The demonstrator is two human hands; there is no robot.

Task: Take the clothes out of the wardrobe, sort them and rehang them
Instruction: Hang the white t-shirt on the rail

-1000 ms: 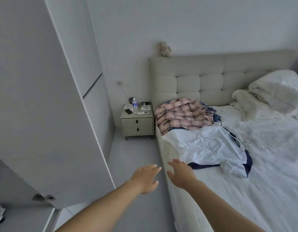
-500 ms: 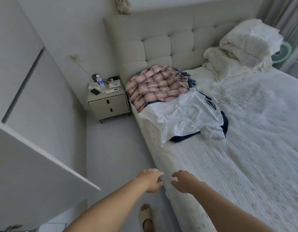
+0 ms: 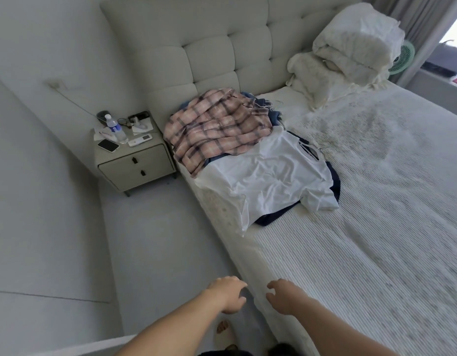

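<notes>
At the near edge of a white bed (image 3: 376, 253), a person's two bare arms reach forward side by side, both hands empty. Left hand (image 3: 227, 294), over the grey floor (image 3: 158, 240) just beside the mattress edge, has its fingers loosely spread and slightly curled, gripping nothing. Right hand (image 3: 284, 296), just over the bed's ribbed cover, shows the same relaxed, part-curled fingers and holds nothing. The two hands are close together but apart.

The clothes lie well apart from both hands, at about twelve o'clock from them, up the bed's left side. Nearest is a white T-shirt (image 3: 271, 183), spread flat with its hem drooping over the mattress edge; a dark navy garment (image 3: 335, 183) peeks out beneath it at its near and right-hand borders. Beyond, at about eleven o'clock from the hands, a pink plaid shirt (image 3: 217, 132) is heaped against the tufted headboard (image 3: 222, 47), overlapping the T-shirt's far edge, with blue fabric (image 3: 273, 115) showing under it.

At ten o'clock stands a bedside cabinet (image 3: 135, 168) with two drawers, carrying a water bottle (image 3: 114, 127), a phone (image 3: 108, 145) and a remote (image 3: 140, 140). White folded bedding (image 3: 350, 44) is piled at one o'clock by the headboard, a green fan (image 3: 402, 60) behind it. A sandalled foot (image 3: 223, 332) shows at six o'clock between the arms.
</notes>
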